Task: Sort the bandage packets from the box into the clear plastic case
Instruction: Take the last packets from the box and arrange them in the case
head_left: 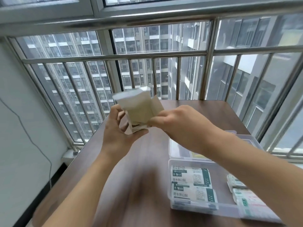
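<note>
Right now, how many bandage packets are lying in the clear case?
4 visible: two large packets stacked front to back at the left of the clear plastic case and; two smaller ones at its right, and. The right forearm may hide more.

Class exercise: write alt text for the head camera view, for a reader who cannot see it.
Two bare hands hold a small white box above a brown table: the left hand grips it, the right hand pinches its open flap. A clear plastic case with bandage packets lies right.
</note>
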The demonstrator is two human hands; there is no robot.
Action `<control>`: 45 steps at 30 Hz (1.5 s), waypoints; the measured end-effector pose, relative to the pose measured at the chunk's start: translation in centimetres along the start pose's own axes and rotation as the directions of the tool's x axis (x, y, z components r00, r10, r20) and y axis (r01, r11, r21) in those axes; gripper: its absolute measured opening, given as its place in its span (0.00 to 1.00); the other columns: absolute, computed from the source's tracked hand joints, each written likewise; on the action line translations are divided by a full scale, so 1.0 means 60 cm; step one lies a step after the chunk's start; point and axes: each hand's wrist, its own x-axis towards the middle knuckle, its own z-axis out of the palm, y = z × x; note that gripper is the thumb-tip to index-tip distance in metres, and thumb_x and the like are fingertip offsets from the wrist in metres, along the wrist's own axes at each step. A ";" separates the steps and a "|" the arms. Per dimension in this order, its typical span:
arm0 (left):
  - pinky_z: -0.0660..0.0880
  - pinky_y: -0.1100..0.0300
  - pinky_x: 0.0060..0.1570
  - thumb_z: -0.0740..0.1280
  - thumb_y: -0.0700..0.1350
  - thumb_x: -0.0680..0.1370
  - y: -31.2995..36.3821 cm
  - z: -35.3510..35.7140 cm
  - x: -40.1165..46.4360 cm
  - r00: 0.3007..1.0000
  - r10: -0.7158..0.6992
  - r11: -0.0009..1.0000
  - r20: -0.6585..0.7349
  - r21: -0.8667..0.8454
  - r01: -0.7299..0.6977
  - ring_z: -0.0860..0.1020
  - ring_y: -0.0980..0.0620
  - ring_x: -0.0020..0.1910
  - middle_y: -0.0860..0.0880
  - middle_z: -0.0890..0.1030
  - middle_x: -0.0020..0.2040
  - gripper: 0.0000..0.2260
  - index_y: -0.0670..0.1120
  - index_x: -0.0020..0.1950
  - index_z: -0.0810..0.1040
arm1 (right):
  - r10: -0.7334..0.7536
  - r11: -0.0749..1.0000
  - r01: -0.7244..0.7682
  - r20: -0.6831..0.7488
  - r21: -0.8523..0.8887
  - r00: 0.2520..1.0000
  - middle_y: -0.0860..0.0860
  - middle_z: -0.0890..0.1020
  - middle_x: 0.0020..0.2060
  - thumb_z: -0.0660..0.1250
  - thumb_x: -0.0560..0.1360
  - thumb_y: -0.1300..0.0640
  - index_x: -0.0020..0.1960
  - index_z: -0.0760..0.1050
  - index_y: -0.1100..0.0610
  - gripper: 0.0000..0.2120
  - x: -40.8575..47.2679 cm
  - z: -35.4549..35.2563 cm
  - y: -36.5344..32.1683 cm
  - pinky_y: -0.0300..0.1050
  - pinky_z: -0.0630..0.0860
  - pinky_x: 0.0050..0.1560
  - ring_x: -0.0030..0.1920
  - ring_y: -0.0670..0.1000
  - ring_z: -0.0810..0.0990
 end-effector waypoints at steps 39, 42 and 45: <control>0.64 0.62 0.55 0.77 0.29 0.64 0.009 0.006 0.028 0.856 0.482 0.529 0.187 0.717 -0.454 0.72 0.37 0.60 0.41 0.72 0.61 0.33 0.46 0.62 0.68 | 0.287 0.676 -0.675 0.737 0.297 0.612 0.53 0.78 0.60 0.70 0.78 0.58 0.75 0.61 0.56 0.30 0.096 -0.027 -0.014 0.40 0.79 0.35 0.39 0.48 0.87; 0.63 0.62 0.54 0.77 0.31 0.66 0.010 0.000 0.034 0.847 0.512 0.507 0.142 0.746 -0.432 0.73 0.36 0.60 0.42 0.70 0.61 0.31 0.46 0.62 0.67 | 0.376 0.666 -0.650 0.587 0.367 0.717 0.51 0.82 0.46 0.69 0.78 0.63 0.62 0.74 0.60 0.14 0.091 -0.054 -0.005 0.32 0.71 0.24 0.34 0.44 0.82; 0.65 0.61 0.54 0.79 0.36 0.68 0.018 0.001 0.037 0.850 0.513 0.567 0.123 0.694 -0.443 0.73 0.39 0.58 0.39 0.72 0.60 0.30 0.47 0.62 0.66 | 0.370 0.864 -0.404 0.165 0.302 0.914 0.52 0.82 0.45 0.67 0.77 0.63 0.54 0.81 0.61 0.08 0.081 -0.052 -0.002 0.35 0.76 0.40 0.43 0.50 0.82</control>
